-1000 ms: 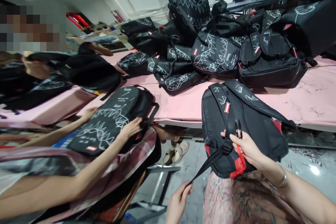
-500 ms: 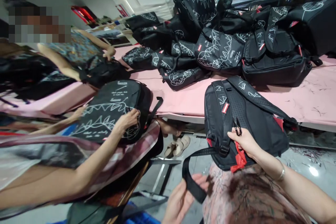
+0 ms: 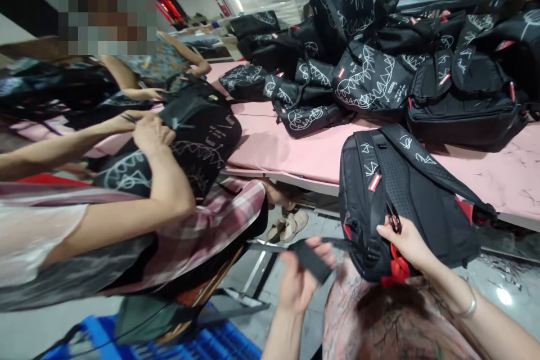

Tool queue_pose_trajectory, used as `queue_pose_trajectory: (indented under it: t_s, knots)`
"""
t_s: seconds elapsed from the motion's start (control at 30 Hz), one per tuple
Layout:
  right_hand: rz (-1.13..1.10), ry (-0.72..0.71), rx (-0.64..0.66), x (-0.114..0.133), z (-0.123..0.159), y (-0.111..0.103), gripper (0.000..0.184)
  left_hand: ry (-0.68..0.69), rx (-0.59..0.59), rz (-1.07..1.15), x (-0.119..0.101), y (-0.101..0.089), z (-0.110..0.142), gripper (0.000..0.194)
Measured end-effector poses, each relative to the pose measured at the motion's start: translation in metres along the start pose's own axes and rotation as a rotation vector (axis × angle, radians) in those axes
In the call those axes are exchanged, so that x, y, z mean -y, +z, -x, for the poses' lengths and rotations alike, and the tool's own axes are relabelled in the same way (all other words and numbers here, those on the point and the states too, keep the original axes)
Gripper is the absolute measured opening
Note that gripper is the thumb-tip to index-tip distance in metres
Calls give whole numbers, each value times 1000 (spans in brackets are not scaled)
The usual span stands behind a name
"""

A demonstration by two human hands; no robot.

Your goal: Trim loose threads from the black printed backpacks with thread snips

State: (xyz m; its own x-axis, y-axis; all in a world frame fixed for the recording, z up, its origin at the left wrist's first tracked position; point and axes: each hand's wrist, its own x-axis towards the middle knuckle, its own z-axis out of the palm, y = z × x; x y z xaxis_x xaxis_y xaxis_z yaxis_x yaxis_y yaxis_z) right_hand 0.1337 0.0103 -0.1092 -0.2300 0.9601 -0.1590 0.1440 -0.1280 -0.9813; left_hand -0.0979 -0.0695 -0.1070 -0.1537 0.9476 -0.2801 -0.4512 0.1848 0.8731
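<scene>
A black backpack [image 3: 422, 202] with white-printed shoulder straps leans at the table edge, its back panel facing me. My left hand [image 3: 297, 284] grips a wide black strap [image 3: 314, 261] running out from the backpack's lower left side. In my right hand [image 3: 405, 241] are small black thread snips [image 3: 394, 217], blades pointing up in front of the back panel. A red cloth strip [image 3: 399, 267] hangs below that hand. A small red-and-white label [image 3: 374, 182] sits on the left shoulder strap.
Several black backpacks [image 3: 371, 81] with white scribble prints are piled on the pink table [image 3: 295, 154]. At my left, a co-worker's hands [image 3: 154, 132] handle another backpack; a second person [image 3: 156, 62] stands beyond. A blue plastic crate [image 3: 228, 340] lies low at the left.
My left hand has lifted the strap slightly and pulled it more taut to the left. My right hand still holds the snips. The co-worker's hands have shifted on their backpack.
</scene>
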Motion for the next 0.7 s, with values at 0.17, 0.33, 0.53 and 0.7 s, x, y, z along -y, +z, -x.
queue_pose_trajectory:
  t_s: [0.17,0.33,0.53,0.7]
  knots:
    - [30,11,27,-7,23,-7,24,240,101,-108,-13,35,-20,87]
    - [176,-4,43,-4,39,-8,21,-150,187,-117,-7,106,-62,50]
    - [229,-23,158,-3,48,-32,16,-156,397,-62,6,134,-69,38]
    - [142,-41,-79,14,52,-69,23,-166,388,-17,13,130,-51,34]
